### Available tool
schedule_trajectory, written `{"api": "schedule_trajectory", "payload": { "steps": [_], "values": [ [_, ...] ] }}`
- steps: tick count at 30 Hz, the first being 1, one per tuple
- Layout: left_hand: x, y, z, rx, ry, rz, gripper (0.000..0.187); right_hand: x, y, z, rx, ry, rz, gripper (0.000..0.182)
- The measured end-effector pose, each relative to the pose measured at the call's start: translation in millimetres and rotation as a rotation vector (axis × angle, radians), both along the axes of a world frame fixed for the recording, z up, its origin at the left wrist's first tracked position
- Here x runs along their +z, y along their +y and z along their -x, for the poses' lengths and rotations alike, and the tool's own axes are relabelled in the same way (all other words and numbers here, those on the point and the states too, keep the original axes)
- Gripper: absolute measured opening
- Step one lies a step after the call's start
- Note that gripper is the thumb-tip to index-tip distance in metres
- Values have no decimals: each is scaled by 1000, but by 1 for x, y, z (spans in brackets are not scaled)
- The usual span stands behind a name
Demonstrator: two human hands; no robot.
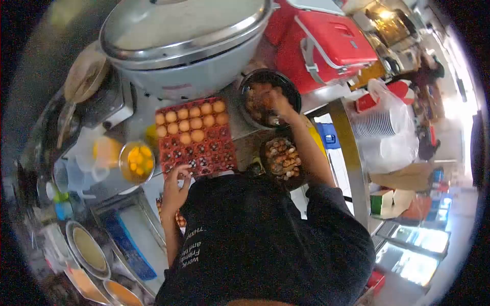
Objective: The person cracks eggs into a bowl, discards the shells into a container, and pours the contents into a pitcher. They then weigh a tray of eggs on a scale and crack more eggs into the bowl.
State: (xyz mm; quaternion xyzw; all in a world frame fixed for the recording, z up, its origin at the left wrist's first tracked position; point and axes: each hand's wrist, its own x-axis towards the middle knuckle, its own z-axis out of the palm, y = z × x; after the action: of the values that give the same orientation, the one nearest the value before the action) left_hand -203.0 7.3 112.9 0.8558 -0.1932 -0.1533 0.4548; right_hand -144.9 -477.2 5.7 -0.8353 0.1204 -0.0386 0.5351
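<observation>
A red egg tray (pixel 196 145) lies in front of me, with brown eggs (pixel 196 115) in its far rows and bare cups in the near rows. My left hand (pixel 178 181) is over its near left edge, fingers loosely bent and apart, holding nothing I can see. To the right of the tray, my right hand (pixel 278 104) reaches into a round black bowl (pixel 245 115) of brown contents; its fingers are blurred. Nearer my body, a dark container holds what look like broken eggshells (pixel 283 158). Left of the tray stands a clear bowl of cracked eggs with yellow yolks (pixel 139 160).
A large lidded steel pot (pixel 189 76) stands behind the tray. Beside it is a red cooler box (pixel 332 46). A long-handled pan (pixel 84 76) rests on a stove at left. Plastic jugs (pixel 76 153) crowd the left side; bagged stacked containers (pixel 377 125) stand at right.
</observation>
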Motion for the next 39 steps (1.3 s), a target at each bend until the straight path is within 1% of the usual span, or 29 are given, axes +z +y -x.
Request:
{"api": "schedule_trajectory", "payload": {
  "steps": [2, 3, 5, 6, 7, 8, 9, 11, 12, 13, 14, 15, 17, 18, 19, 20, 22, 23, 24, 25, 27, 30, 31, 32, 34, 35, 36, 38, 39],
  "values": [
    [-2, 4, -2, 10, 1, 32, 25, 63, 33, 14, -253, 116, -342, 30],
    [-2, 5, -5, 4, -17, 40, 26, 75, 39, 16, -212, 12, -314, 28],
    [-2, 9, -11, -17, -50, 55, 26, 55, 26, 15, -199, -71, -148, 27],
    [2, 10, -14, -24, -67, 2, 26, 13, 1, 11, -228, -49, -9, 27],
    [2, 12, -15, -30, -70, 7, 26, -9, -11, 6, -254, -34, 132, 28],
    [3, 14, -18, -31, -82, 13, 25, 34, 10, 14, -241, -16, 226, 30],
    [3, 16, -21, -26, -92, 19, 25, 38, 10, 8, -220, -147, 408, 31],
    [3, 21, -28, -18, -27, 44, 24, 39, 4, 6, -159, -404, 749, 32],
    [3, 28, -28, -13, 13, 45, 24, 41, 1, 10, -166, -253, 725, 32],
    [5, 34, -27, -15, -15, 30, 24, 49, 6, 8, -172, -105, 700, 33],
    [7, 36, -29, -16, -50, 20, 24, 71, 33, 9, -285, -273, 694, 37],
    [9, 38, -31, -19, -85, 17, 24, 85, 58, 11, -306, -378, 712, 38],
    [6, 49, -32, -28, -49, 1, 25, 98, 105, 26, -350, -574, 754, 39],
    [0, 55, -33, -25, -32, 18, 26, 75, 121, 36, -298, -609, 658, 42],
    [-3, 62, -34, -17, -21, 32, 28, 48, 132, 47, -239, -645, 690, 43],
    [14, 60, -33, 32, 4, 63, 24, 22, 144, 57, -179, -680, 720, 45],
    [4, 68, -36, 35, -73, 54, 25, -43, 155, 74, -60, -493, 943, 41],
    [-4, 77, -35, 39, -103, 38, 26, -90, 144, 84, -6, -266, 1007, 39],
    [-8, 85, -33, 42, -116, 45, 27, -118, 143, 91, 53, -43, 1071, 37],
    [-11, 90, -34, 43, -136, 54, 27, -114, 150, 93, 45, -85, 1011, 37],
    [-13, 99, -40, 44, -167, 69, 30, -71, 164, 79, 5, -168, 901, 38],
    [-13, 100, -49, 18, -159, 60, 35, 59, 244, 42, -49, -299, -56, 41],
    [-7, 96, -56, 1, -152, 47, 37, 89, 272, 28, 3, -156, -264, 37],
    [-1, 94, -63, -21, -143, 40, 39, 104, 296, 14, 49, -13, -467, 38],
    [6, 96, -75, 13, -248, 69, 43, 94, 328, -10, 43, 521, -769, 35],
    [8, 97, -84, 43, -309, 85, 45, 99, 356, -26, 274, 519, -896, 37],
    [9, 107, -96, -8, -335, 11, 48, 104, 385, -42, 517, 513, -1017, 40],
    [0, 130, -111, 16, -536, -35, 49, 90, 423, -61, 602, 671, -1227, 50],
    [-3, 142, -112, 29, -635, -64, 50, 82, 435, -67, 604, 717, -1283, 52]
  ]
}}
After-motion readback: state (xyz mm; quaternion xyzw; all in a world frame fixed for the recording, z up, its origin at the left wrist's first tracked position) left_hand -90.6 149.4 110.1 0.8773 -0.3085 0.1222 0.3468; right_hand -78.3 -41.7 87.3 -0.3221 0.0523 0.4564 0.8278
